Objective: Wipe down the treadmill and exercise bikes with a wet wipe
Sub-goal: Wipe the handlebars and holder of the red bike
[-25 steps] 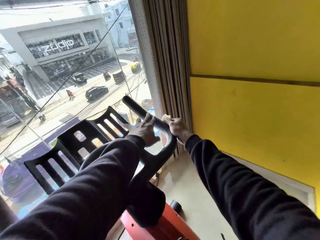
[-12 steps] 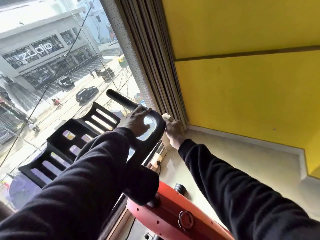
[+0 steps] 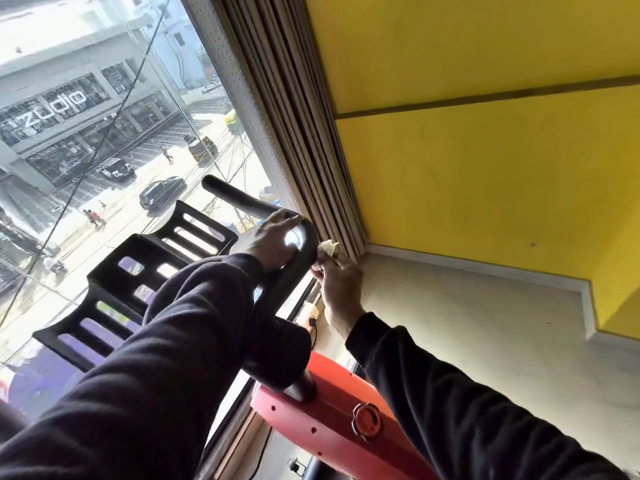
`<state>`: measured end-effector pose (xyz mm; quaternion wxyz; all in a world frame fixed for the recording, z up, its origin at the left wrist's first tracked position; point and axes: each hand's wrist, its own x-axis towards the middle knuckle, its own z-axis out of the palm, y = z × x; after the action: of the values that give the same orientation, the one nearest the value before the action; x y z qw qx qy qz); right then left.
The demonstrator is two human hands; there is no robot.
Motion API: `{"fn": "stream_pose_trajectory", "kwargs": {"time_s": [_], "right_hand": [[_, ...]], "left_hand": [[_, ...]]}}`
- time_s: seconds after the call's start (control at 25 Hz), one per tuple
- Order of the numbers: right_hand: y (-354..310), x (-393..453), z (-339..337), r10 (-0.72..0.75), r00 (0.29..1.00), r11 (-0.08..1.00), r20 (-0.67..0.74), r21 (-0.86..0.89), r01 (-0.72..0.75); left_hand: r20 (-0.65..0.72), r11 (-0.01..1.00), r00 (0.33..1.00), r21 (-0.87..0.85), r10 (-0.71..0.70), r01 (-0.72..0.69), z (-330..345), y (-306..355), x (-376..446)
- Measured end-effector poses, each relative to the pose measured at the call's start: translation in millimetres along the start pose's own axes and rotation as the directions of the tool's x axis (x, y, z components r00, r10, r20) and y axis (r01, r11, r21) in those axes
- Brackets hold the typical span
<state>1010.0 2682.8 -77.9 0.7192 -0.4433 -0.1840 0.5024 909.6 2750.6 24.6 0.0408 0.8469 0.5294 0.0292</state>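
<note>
The exercise bike's black handlebar [image 3: 239, 199] curves in front of the window, above its red frame [image 3: 332, 414]. My left hand [image 3: 266, 240] grips the bend of the bar from the left side. Just right of the bar, my right hand [image 3: 337, 282] pinches a crumpled white wet wipe [image 3: 327, 248] against the bar's outer side. A black slotted console holder [image 3: 138, 271] juts out to the left of the bar. Both arms wear dark sleeves.
A large glass window [image 3: 104, 116] overlooks a street at the left. Folded beige blinds [image 3: 294, 133] hang right behind the handlebar. The yellow wall [image 3: 485, 168] and pale floor [image 3: 467, 334] fill the right. A round red knob [image 3: 367, 420] sits on the frame.
My right hand with the wipe has slid down from the top of the handlebar bend to its right side. My left hand keeps hold of the bar. The view has tilted.
</note>
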Motion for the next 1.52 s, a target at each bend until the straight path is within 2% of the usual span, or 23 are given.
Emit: {"fn": "stream_pose_trajectory", "kwargs": {"time_s": [0.2, 0.28, 0.36, 0.44, 0.6, 0.76, 0.84, 0.96, 1.04, 1.12, 1.16, 1.24, 1.32, 1.4, 1.44, 1.52], "right_hand": [[-16.0, 15.0, 4.7, -0.025, 1.0, 0.975, -0.004, -0.221, 0.023], [-12.7, -0.1, 6.6, -0.068, 0.997, 0.953, -0.033, -0.298, 0.055], [0.9, -25.5, 2.4, -0.062, 0.998, 0.942, 0.001, -0.331, 0.058], [2.0, -30.9, 1.8, -0.033, 0.999, 0.941, 0.024, -0.335, 0.04], [-10.6, -16.7, 8.8, -0.018, 0.999, 0.954, -0.046, -0.299, 0.003], [6.0, -46.5, 5.8, 0.058, 0.993, 0.964, 0.105, -0.266, -0.028], [14.6, -37.6, 6.7, 0.061, 0.991, 0.965, 0.122, -0.26, -0.028], [18.7, -37.9, 7.2, 0.041, 0.993, 0.962, 0.113, -0.274, -0.009], [9.5, -56.9, 3.6, 0.072, 0.978, 0.967, 0.198, -0.253, -0.02], [1.6, -69.2, -1.1, 0.093, 0.962, 0.972, 0.258, -0.231, -0.032], [-0.3, -73.0, -2.5, 0.062, 0.965, 0.964, 0.254, -0.266, 0.008], [-2.7, -81.5, -7.6, -0.076, 0.959, 0.881, 0.273, -0.432, 0.193], [-5.7, -88.8, -12.5, -0.231, 0.896, 0.732, 0.38, -0.538, 0.417], [-10.7, -95.1, -16.2, -0.31, 0.835, 0.614, 0.455, -0.575, 0.541], [-14.0, -100.2, -16.4, -0.373, 0.803, 0.528, 0.464, -0.606, 0.595], [-9.1, -123.0, -14.7, -0.55, 0.674, 0.265, 0.494, -0.662, 0.701]], "left_hand": [[-0.048, 1.0, 0.999, 0.027, 0.001, 0.0, 3.8, 4.2, -0.5], [-0.046, 0.999, 0.999, 0.052, -0.005, 0.008, 4.8, 7.9, -3.4], [-0.02, 0.992, 0.999, 0.117, -0.048, 0.05, -1.1, 10.2, -7.7], [-0.011, 0.984, 0.995, 0.147, -0.103, 0.103, -7.0, 13.9, -11.5], [0.0, 0.976, 0.985, 0.134, -0.173, 0.171, -5.3, 30.9, -29.3], [-0.064, 0.986, 0.99, 0.102, -0.124, 0.13, -4.3, 37.9, -51.2], [-0.063, 0.99, 0.993, 0.089, -0.102, 0.108, -8.5, 28.9, -61.7], [0.004, 0.976, 0.999, 0.211, -0.054, 0.052, -8.5, 6.3, -77.8], [0.013, 0.968, 0.999, 0.247, -0.038, 0.034, -6.2, -2.7, -82.7], [-0.011, 0.981, 0.999, 0.187, -0.05, 0.051, -2.5, -4.1, -83.4], [-0.025, 0.989, 0.998, 0.133, -0.066, 0.068, -1.9, -1.6, -85.5], [-0.041, 0.994, 0.996, 0.076, -0.079, 0.082, 0.2, 1.7, -92.5], [-0.037, 0.997, 0.997, 0.033, -0.063, 0.064, 1.3, 2.6, -103.5], [-0.058, 0.998, 0.998, -0.055, -0.024, 0.021, 3.3, 0.1, -117.1], [-0.086, 0.996, 0.996, -0.087, 0.003, -0.011, 4.0, -1.4, -125.4], [-0.124, 0.994, 0.991, -0.086, 0.06, -0.071, 2.7, -7.7, -148.0]]}}
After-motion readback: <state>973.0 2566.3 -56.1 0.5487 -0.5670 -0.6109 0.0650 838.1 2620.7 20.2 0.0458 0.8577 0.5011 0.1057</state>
